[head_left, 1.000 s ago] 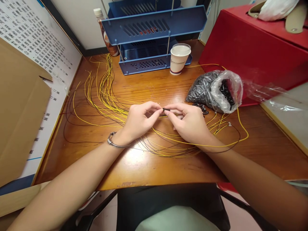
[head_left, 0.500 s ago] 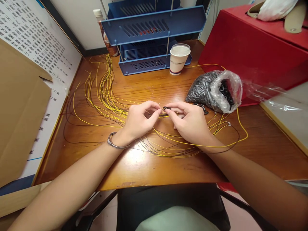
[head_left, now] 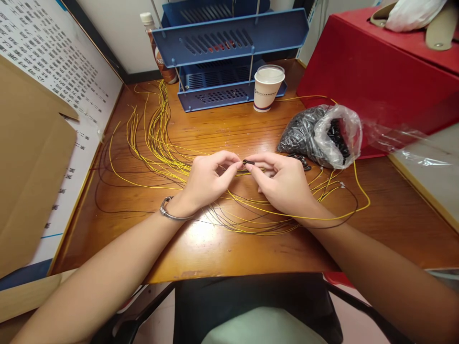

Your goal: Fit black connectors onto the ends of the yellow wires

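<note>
My left hand [head_left: 210,179] and my right hand [head_left: 281,180] meet fingertip to fingertip over the middle of the wooden desk [head_left: 222,248]. The right thumb and forefinger pinch a small black sleeve [head_left: 248,162]. The left thumb and forefinger pinch a thin wire end right against it. A silver bracelet [head_left: 168,211] sits on my left wrist. Several yellow and dark wires [head_left: 154,138] fan out across the desk under both hands and loop round to the right.
A clear plastic bag of small black parts [head_left: 319,134] lies to the right of my hands. Behind stand a paper cup [head_left: 268,87], a blue stacked letter tray [head_left: 225,57] and a bottle [head_left: 158,52]. A red box [head_left: 380,71] fills the right, cardboard [head_left: 32,157] the left.
Both hands stay pinched together at the same spot. The black sleeve shifted only slightly between the fingertips.
</note>
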Motion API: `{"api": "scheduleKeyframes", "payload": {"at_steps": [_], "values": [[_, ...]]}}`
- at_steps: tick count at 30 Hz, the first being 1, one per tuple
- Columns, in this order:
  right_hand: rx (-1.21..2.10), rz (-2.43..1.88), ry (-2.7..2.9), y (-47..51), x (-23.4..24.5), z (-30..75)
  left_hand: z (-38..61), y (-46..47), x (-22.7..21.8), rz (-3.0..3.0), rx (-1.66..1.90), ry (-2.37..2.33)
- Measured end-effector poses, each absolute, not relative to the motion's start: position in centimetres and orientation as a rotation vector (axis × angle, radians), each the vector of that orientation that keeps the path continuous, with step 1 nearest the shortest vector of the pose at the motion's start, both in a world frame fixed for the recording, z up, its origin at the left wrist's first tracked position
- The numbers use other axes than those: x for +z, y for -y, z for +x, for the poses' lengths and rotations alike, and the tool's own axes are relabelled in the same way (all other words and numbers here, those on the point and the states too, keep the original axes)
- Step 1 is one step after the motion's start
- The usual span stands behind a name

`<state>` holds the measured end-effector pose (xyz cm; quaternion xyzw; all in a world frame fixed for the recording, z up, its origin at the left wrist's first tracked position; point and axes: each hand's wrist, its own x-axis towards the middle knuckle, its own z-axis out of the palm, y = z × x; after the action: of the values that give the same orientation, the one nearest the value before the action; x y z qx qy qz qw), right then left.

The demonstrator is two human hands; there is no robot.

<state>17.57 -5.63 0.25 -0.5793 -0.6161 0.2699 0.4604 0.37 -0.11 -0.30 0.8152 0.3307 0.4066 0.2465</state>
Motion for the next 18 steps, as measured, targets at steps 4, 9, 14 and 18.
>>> {"api": "scheduleKeyframes", "payload": {"at_steps": [4,9,14,18], "values": [[0.638,-1.416,1.522,5.69,0.31,17.58,0.31,0.14,-0.28,2.261,1.118,-0.872],[0.625,-1.427,1.556,5.69,0.42,17.63,0.25,0.16,-0.31,2.316,1.129,-0.851],[0.630,-1.432,1.582,5.69,0.34,17.71,0.27,0.21,-0.23,2.333,1.124,-0.850],[0.620,-1.423,1.574,5.69,0.29,17.76,0.28,0.21,-0.15,2.318,1.108,-0.870]]}}
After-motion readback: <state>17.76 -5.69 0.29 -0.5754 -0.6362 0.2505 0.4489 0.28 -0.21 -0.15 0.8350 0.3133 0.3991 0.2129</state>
